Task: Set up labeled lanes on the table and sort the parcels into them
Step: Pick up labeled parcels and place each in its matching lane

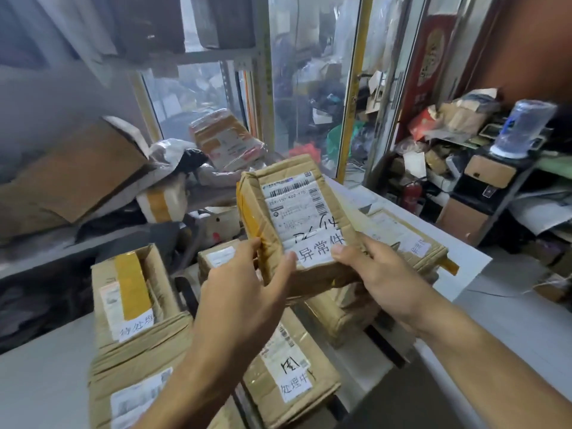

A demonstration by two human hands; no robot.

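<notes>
The white table [510, 329] is crowded with brown cardboard parcels lying close together: at the left one with a strip of yellow tape and a handwritten paper slip [131, 297], in front of it at the lower left another with a printed white label [136, 385], and at the bottom middle a third with a handwritten slip at its near end [292, 373]. A small box with a white label [218, 258] lies behind the left hand, and a flat parcel with yellow tape on its corner [405, 239] lies at the right, partly hidden by the raised one. Beyond the table a heap of boxes and plastic mail bags [173, 168] leans against a glass partition, and at the right a cluttered shelf carries a clear water jug [523, 128], with a red fire extinguisher [411, 193] low beside it. Above the middle of the table both hands hold up a worn, taped parcel [297, 221], tilted so its top faces the camera, with a barcode shipping label and a white slip written in black characters near its lower edge. The left hand [247, 289] grips its lower left corner, thumb on the top face and fingers curled round the side. The right hand [380, 270] holds the lower right edge, thumb pressed on the white slip and fingers underneath out of sight.
</notes>
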